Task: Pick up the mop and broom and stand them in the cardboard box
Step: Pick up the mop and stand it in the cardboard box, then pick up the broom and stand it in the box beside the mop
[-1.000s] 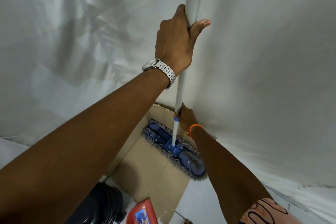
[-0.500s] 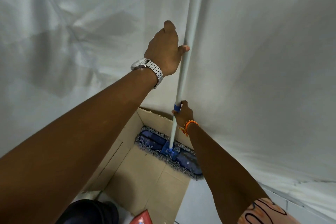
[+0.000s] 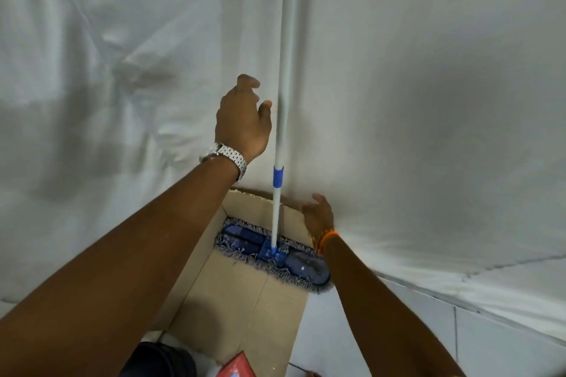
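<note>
The mop stands upright in the cardboard box (image 3: 245, 300), its pale grey handle (image 3: 286, 70) leaning against the white sheet behind. Its flat blue fringed head (image 3: 245, 240) lies along the box's far side, with one end sticking past the box's right edge. My left hand (image 3: 243, 122), with a metal watch, hovers just left of the handle, fingers apart and off the pole. Lower down, my right hand (image 3: 318, 214), with an orange wristband, is open to the right of the handle, near the box's far right corner. No broom is in view.
A white sheet (image 3: 428, 101) covers the wall behind the box. White floor tiles (image 3: 413, 324) lie to the right. A black object (image 3: 162, 361) and a red item (image 3: 237, 369) sit at the bottom edge, next to the box's near side.
Both hands have let go of the mop handle and drawn slightly away from it. The mop now stands on its own in the box.
</note>
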Demonstrator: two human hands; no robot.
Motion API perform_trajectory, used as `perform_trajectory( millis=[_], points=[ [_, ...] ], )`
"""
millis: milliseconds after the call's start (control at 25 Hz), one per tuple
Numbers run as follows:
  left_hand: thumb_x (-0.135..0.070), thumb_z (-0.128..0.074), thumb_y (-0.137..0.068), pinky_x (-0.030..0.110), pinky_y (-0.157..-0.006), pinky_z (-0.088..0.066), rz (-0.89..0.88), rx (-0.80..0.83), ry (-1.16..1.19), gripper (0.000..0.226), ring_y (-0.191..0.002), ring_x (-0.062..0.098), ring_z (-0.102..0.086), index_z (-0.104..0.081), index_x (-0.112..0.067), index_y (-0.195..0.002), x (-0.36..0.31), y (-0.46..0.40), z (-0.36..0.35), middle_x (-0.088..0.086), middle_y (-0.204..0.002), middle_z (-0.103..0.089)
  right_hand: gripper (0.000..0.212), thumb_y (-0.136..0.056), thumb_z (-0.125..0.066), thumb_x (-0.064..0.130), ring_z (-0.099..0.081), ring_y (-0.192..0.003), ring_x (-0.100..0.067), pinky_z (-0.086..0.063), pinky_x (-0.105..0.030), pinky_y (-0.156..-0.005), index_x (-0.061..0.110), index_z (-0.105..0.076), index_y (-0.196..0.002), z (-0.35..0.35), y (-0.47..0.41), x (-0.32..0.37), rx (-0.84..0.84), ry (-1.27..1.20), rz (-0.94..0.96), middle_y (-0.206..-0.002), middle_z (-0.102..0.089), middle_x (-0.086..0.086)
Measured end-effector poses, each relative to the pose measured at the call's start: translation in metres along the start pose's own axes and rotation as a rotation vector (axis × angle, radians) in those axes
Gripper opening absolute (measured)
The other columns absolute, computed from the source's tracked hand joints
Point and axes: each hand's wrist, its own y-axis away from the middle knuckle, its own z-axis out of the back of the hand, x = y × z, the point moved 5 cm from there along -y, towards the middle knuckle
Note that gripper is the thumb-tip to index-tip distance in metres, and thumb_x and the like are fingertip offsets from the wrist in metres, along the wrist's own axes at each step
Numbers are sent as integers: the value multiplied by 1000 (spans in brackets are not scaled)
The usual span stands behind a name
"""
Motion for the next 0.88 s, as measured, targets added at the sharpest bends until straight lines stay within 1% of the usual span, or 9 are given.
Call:
perform_trajectory(
  millis=[120,160,240,320,360,520,680,760,880],
  points=[
    [-24,-60,-92,35,-84,-52,-38,-15,107,29,-103,22,-68,-55,-18,-120,-29,46,14,-1,-104,-73,41,-76,-58,32,-64,-106,-33,-54,-48,-94,28,-54,-116,54,54,-79,-71,-131,-98,-121,-63,-14],
    [-25,-60,-91,35,-84,-54,-51,-6,135,27,-101,21,-69,-56,-20,-117,-42,63,16,-4,-102,-74,28,-75,-58,32,-66,-97,-31,-56,-45,-88,33,-55,-103,75,80,-100,-107,-235,-139,-114,-65,-14],
    [-25,-60,-89,37,-85,-56,-78,20,189,24,-97,19,-70,-57,-23,-112,-70,103,16,-8,-98,-74,11,-78,-59,24,-61,-72,-25,-51,-32,-66,23,-56,-88,123,152,-128,-203,-550,-210,-91,-64,-14],
    [-23,-62,-88,36,-84,-56,-91,62,221,21,-93,18,-70,-59,-23,-109,-99,153,5,-9,-97,-74,4,-85,-56,10,-57,-55,-20,-39,-24,-53,14,-57,-85,184,217,-165,-275,-583,-233,-75,-60,-13],
    [-22,-63,-88,36,-83,-56,-76,96,237,19,-92,18,-71,-60,-21,-108,-106,177,-3,-8,-97,-74,11,-89,-51,6,-58,-50,-19,-37,-21,-48,13,-57,-83,211,244,-189,-286,-579,-248,-71,-60,-13],
    [-17,-64,-87,41,-85,-57,2,332,281,16,-90,25,-71,-62,-19,-102,-156,301,-65,-2,-95,-76,25,-90,-43,-11,-61,-41,-14,-37,-19,-51,10,-56,-85,355,387,-319,-426,-382,-321,-73,-62,-20],
    [-15,-61,-85,39,-84,-55,57,543,183,14,-92,31,-70,-65,-19,-98,-211,428,-143,3,-94,-77,23,-91,-52,-2,-49,-50,-21,-30,-25,-57,9,-58,-72,480,522,-452,-593,-305,-618,-60,-59,-15],
    [-16,-58,-87,42,-85,-56,42,656,88,13,-95,37,-69,-65,-18,-98,-234,494,-186,9,-96,-77,19,-88,-56,1,-48,-56,-22,-34,-25,-56,8,-60,-71,535,562,-498,-618,-251,-697,-65,-60,-15],
    [-27,-62,-88,45,-95,-53,45,939,-87,22,-114,36,-62,-60,-19,-109,-258,585,-243,8,-114,-74,18,-87,-53,3,-49,-51,-21,-34,-21,-49,11,-59,-72,604,574,-533,-580,-237,-647,-67,-61,-14]
  ],
)
